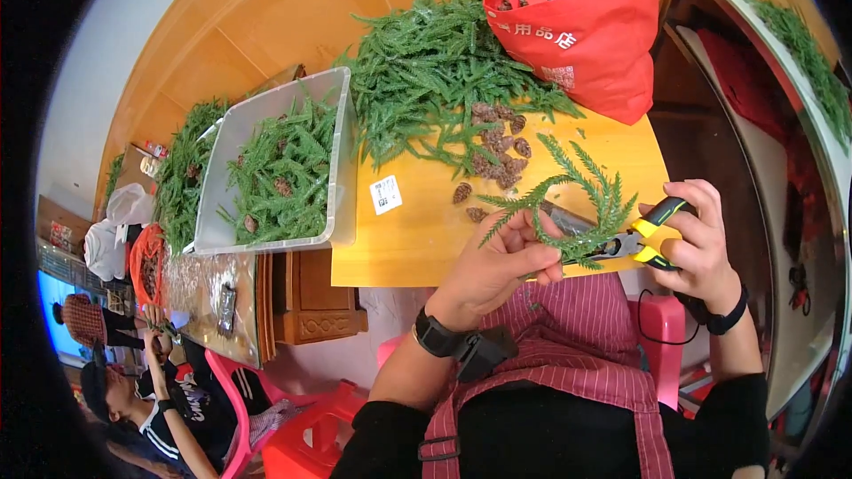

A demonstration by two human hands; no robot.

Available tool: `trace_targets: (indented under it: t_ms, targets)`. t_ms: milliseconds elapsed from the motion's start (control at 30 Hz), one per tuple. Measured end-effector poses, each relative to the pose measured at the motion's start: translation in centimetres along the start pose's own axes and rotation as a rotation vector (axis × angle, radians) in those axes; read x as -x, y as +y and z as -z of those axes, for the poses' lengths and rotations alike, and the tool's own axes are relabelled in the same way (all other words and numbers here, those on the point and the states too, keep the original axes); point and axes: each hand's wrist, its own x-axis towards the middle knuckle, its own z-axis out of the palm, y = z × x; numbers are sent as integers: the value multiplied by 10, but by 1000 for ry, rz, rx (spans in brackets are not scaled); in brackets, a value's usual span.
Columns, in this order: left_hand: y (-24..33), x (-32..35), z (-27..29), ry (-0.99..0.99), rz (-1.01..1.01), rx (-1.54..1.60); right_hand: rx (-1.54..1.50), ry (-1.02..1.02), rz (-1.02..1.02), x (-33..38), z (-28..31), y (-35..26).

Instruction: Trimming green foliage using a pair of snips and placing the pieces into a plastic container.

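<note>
Starting at the far left, we see two other people [133, 364] seated low beside a pink chair [232, 408], well apart from our own work. Next comes a clear plastic tub [266, 241] with green sprigs and a few pine cones lying in it, standing at the left end of the yellow table [408, 244]. A small white label [385, 194] lies flat on the table just beside the tub. Behind it a large heap of green branches [435, 71] spreads across the tabletop, with a cluster of pine cones [499, 153] at its near edge. Our left hand [497, 266] pinches the stem of a green sprig [577, 204], held above the table's near edge. Our right hand [701, 244] is wrapped around the yellow and black handles of pliers [641, 235], whose nose meets the sprig's stem. Behind them, at the table's right end, stands a red bag [595, 31] full of pine cones.
</note>
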Motion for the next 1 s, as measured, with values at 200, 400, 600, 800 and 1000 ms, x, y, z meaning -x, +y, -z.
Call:
trace_targets:
  t_ms: [200, 400, 600, 800, 1000]
  targets:
    - [2, 1, -2, -12, 2, -20, -15, -17, 24, -3, 1, 2]
    - [3, 1, -3, -26, -28, -77, -22, -23, 21, -4, 2, 1]
    - [3, 1, -1, -24, -22, -54, 6, -40, 23, -7, 7, 1]
    - [2, 0, 1, -53, 22, -33, -17, -61, 20, -8, 7, 1]
    - [2, 1, -1, -63, 2, -20, -19, -33, -6, -8, 7, -1]
